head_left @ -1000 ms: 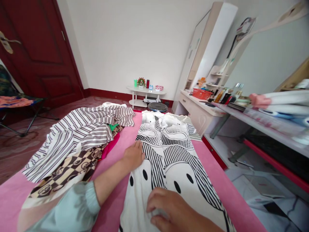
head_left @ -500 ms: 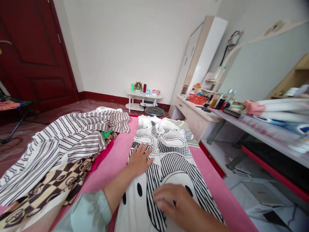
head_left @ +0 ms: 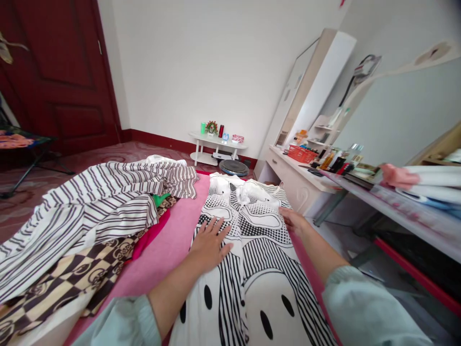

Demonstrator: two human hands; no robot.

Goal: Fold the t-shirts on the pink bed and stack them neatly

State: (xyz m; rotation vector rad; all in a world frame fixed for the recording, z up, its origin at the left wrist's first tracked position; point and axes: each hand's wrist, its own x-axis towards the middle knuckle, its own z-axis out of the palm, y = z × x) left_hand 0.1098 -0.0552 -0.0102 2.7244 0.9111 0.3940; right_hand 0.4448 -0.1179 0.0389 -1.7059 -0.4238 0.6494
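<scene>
A white garment with black stripes, dots and oval spots [head_left: 266,278] lies spread lengthwise on a pink bed cover [head_left: 169,235]. My left hand [head_left: 209,244] rests flat on its left half, palm down with the fingers spread. At the garment's right edge, my right hand [head_left: 296,222] has its fingers drawn together on the border of the cloth. Its thumb is mostly hidden. White ruffled fabric [head_left: 248,190] is bunched near the garment's far end, and a striped cloth partly shows beneath it on the right.
Striped clothing [head_left: 97,197] and a brown checked cloth [head_left: 90,269] are heaped on the left. A dressing table [head_left: 288,168] with a red basket [head_left: 301,154] and bottles stands to the right, beside a glass-topped desk [head_left: 345,185]. A low white table [head_left: 216,139] stands by the far wall.
My right hand has moved from above the near part of the garment to its far right edge. My left hand stays flat on the cloth. The view has shifted slightly.
</scene>
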